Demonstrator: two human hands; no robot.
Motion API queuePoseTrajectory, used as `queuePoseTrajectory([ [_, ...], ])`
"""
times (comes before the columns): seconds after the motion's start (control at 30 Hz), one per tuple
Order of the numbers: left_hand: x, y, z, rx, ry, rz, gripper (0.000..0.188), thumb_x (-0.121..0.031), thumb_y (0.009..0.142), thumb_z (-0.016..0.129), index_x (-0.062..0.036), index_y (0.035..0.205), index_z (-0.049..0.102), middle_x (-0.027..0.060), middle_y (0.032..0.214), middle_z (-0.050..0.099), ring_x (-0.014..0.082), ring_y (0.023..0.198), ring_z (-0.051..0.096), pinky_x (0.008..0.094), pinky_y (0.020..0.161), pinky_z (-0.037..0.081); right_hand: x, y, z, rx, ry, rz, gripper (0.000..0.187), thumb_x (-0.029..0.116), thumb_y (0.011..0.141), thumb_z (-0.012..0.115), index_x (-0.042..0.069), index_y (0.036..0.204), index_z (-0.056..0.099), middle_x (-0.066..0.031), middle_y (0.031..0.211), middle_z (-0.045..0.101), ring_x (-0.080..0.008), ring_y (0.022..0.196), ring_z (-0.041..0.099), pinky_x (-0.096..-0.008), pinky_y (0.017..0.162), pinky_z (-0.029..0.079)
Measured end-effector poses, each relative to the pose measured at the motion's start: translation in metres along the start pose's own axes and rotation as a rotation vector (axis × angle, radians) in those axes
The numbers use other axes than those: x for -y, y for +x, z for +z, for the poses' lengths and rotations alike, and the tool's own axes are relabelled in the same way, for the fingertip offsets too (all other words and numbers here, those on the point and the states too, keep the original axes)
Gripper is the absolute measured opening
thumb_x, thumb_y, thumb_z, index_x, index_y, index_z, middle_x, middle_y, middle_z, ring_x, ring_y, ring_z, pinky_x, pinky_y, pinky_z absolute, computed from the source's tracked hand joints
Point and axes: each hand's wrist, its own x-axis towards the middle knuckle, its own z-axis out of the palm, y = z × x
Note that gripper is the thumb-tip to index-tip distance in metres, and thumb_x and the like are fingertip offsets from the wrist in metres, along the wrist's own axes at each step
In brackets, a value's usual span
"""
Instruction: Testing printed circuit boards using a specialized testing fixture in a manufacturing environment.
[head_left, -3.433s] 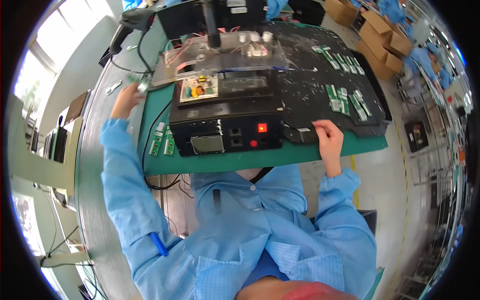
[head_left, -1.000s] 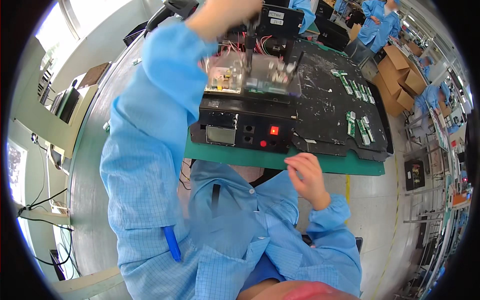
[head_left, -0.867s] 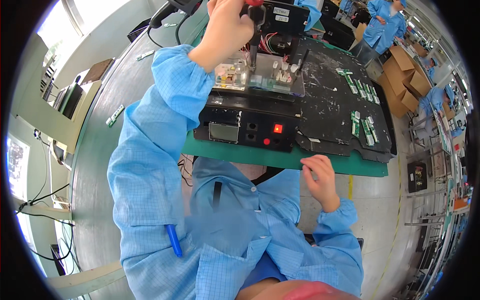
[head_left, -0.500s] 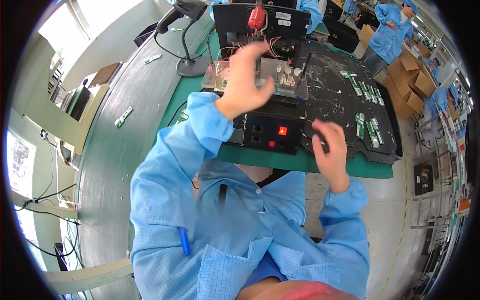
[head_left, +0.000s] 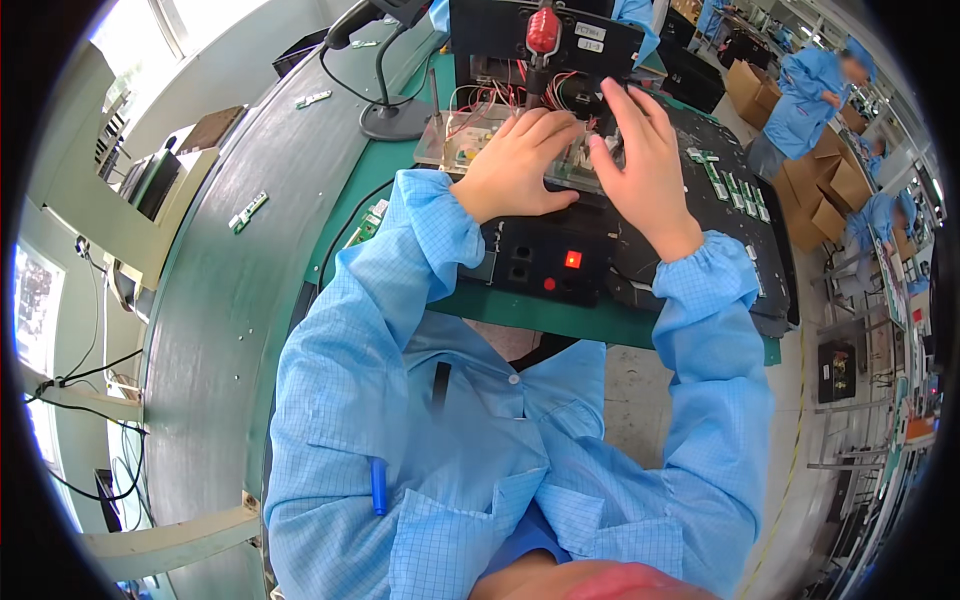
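My left hand (head_left: 520, 165) lies over the clear plastic plate (head_left: 432, 150) of a test fixture, fingers together and stretched out, thumb apart. To its right, my right hand (head_left: 645, 170) is raised over the plate's right end, fingers extended and thumb spread. I see nothing held in either hand. Above the plate stands a clamp with a red handle (head_left: 543, 32), with red and white wires behind it. Below my hands is the fixture's black box (head_left: 535, 272), with a lit red square switch (head_left: 573, 260). My fingers hide what lies under them on the plate.
Narrow green circuit boards (head_left: 735, 195) lie on the black mat to the right. Another board (head_left: 248, 212) lies on the left bench. A handheld scanner's stand (head_left: 395, 122) is at the far left of the fixture. Cardboard boxes (head_left: 815, 190) and a person in blue (head_left: 805, 95) are beyond.
My left hand has come down onto the clear plate from near the clamp. My right hand has moved up and forward from beside the black box to the plate's right end.
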Motion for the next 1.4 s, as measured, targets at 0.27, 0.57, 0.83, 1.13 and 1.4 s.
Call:
queuePoseTrajectory([
  [0.27,0.024,0.008,-0.019,0.128,0.044,0.113,0.080,-0.032,0.064,0.085,-0.0137,0.137,0.056,0.0072,0.122,0.055,0.0263,0.111,0.053,0.0386,0.094,0.046,-0.036,0.016,0.013,0.426,0.071,0.172,0.015,0.016,0.081,0.073,0.006,0.088,0.065,-0.0140,0.078,0.068,-0.0327,0.068,0.065,-0.0394,0.061,0.050],
  [0.57,0.033,0.003,-0.018,0.140,0.026,0.170,0.095,-0.053,0.060,0.085,-0.0147,0.141,0.053,0.0057,0.128,0.054,0.0259,0.117,0.050,0.0414,0.097,0.039,-0.037,0.017,0.021,0.402,0.114,0.143,0.011,0.016,0.081,0.071,0.007,0.080,0.066,-0.0147,0.064,0.064,-0.0358,0.061,0.063,-0.0435,0.056,0.047],
  [0.83,0.037,0.000,-0.014,0.151,0.011,0.161,0.093,-0.055,0.062,0.084,-0.0143,0.140,0.054,0.0050,0.127,0.054,0.0244,0.118,0.049,0.0413,0.097,0.038,-0.040,0.018,0.021,0.402,0.123,0.154,0.011,0.016,0.080,0.073,0.007,0.079,0.067,-0.0143,0.063,0.064,-0.0351,0.059,0.063,-0.0418,0.055,0.048],
  [1.13,0.039,0.001,-0.016,0.161,0.005,0.156,0.091,-0.051,0.064,0.083,-0.0127,0.142,0.053,0.0056,0.126,0.055,0.0242,0.119,0.049,0.0392,0.100,0.036,-0.040,0.028,0.018,0.493,0.087,0.109,0.010,0.016,0.081,0.072,0.007,0.079,0.067,-0.0127,0.062,0.064,-0.0329,0.057,0.063,-0.0406,0.054,0.047],
  [1.4,0.039,0.002,-0.017,0.162,-0.008,0.154,0.092,-0.052,0.063,0.084,-0.0131,0.141,0.054,0.0054,0.126,0.055,0.0247,0.118,0.050,0.0396,0.100,0.036,-0.037,0.031,0.012,0.530,0.039,0.102,0.011,0.016,0.080,0.072,0.007,0.080,0.067,-0.0139,0.063,0.064,-0.0338,0.059,0.063,-0.0415,0.056,0.048],
])
